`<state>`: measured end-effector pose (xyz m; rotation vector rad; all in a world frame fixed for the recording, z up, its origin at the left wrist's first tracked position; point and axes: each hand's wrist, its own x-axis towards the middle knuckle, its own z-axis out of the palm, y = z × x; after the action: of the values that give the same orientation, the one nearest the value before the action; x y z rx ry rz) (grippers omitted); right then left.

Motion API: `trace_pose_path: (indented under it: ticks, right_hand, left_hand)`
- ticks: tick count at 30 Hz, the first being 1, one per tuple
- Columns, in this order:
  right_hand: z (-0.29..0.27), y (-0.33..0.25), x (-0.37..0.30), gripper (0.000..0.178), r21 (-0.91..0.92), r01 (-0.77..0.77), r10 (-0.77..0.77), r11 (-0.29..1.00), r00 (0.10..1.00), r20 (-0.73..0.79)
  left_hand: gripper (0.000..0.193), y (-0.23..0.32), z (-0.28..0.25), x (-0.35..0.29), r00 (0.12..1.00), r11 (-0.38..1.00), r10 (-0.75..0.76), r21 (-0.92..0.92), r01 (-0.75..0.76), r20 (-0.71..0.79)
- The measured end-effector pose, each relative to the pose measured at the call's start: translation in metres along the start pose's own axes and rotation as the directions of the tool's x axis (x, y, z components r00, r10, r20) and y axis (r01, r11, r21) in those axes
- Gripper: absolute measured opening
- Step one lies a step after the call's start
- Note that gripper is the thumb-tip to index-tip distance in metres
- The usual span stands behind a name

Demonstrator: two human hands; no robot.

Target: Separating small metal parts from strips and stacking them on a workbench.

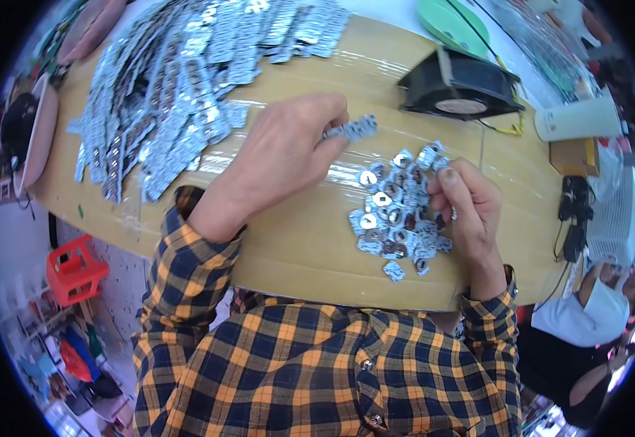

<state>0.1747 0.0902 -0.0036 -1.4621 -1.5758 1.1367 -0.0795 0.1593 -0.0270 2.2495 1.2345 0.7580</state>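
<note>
My left hand (pixel 288 146) is closed over a short silver-blue foil strip (pixel 360 128), whose free end sticks out past the thumb toward the right. My right hand (pixel 470 204) is closed in a pinch, thumb against finger, at the right edge of a loose pile of small silver pieces (pixel 381 198). A small foil piece (pixel 440 163) shows at its fingertips. Several pieces in the pile have round, shiny or dark centres. At the far left lies a big heap of long silver-blue foil strips (pixel 179 95), overlapping one another.
A black box fan (pixel 463 86) with a yellow cable stands beyond the pile. Behind it is a green round dish (pixel 452 28). A white cup (pixel 578 118) and a small brown box (pixel 574 156) are at the right. A red stool (pixel 77 271) stands left; another person (pixel 587 313) is at lower right.
</note>
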Motion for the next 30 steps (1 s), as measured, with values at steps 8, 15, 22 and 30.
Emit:
trace_pose_path:
  ticks: [8, 15, 22, 30]
  right_hand:
    - [-0.019, 0.019, 0.036, 0.029, 0.225, -0.016, -0.021, 0.974, 0.987, 0.161]
    - [-0.028, 0.022, 0.044, 0.028, 0.139, 0.075, -0.107, 0.987, 0.965, 0.24]
    - [-0.06, 0.031, 0.066, 0.027, 0.175, 0.154, -0.183, 0.972, 0.969, 0.163]
    - [-0.089, 0.04, 0.066, 0.027, 0.204, 0.178, -0.198, 0.963, 0.977, 0.079]
  left_hand:
    - [0.013, 0.032, 0.036, 0.024, 0.944, 0.397, -0.209, -0.86, 0.321, 0.256]
    - [0.023, 0.03, 0.046, 0.051, 0.857, 0.097, -0.481, -0.961, 0.261, 0.184]
    - [0.022, 0.048, 0.063, 0.075, 0.826, -0.013, -0.495, -0.953, 0.303, 0.269]
    - [0.019, 0.067, 0.082, 0.089, 0.864, -0.039, -0.411, -0.953, 0.302, 0.291]
